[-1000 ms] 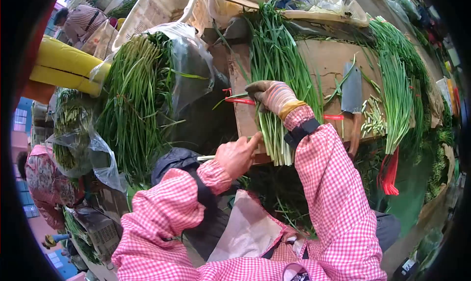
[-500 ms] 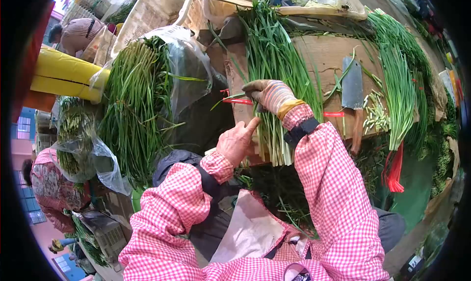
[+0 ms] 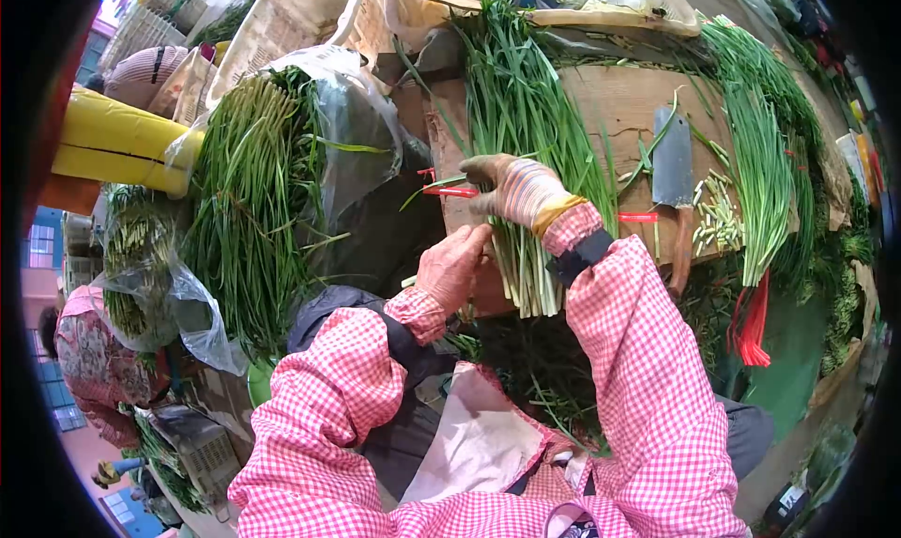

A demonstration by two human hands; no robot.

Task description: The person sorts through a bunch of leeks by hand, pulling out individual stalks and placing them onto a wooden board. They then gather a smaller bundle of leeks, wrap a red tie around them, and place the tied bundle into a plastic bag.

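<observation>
A bundle of long green stalks with pale cut ends, like garlic chives (image 3: 527,97), lies on the wooden board (image 3: 601,97) in front of me. My right hand (image 3: 519,192), in a striped glove, rests across the lower part of the bundle. Its thumb and fingers are apart at the left edge. Just below is my bare left hand (image 3: 452,268), its fingers drawn together beside the stalks; whatever they may hold is hidden. A red strip (image 3: 457,192) lies left of the gloved fingers, and another red strip (image 3: 638,218) is right of the bundle.
A cleaver (image 3: 673,162) lies on the board beside chopped stem pieces (image 3: 718,214). Another bundle of stalks (image 3: 762,186) is at the right, above hanging red ties (image 3: 751,327). Bagged greens (image 3: 249,200) stand left, with crates (image 3: 282,22) behind. Other people (image 3: 103,360) are at the left.
My right thumb and fingers have spread apart from a closed grip. My left hand's fingers have drawn in from a pointing pose and moved slightly up and right. The bundle stays in place.
</observation>
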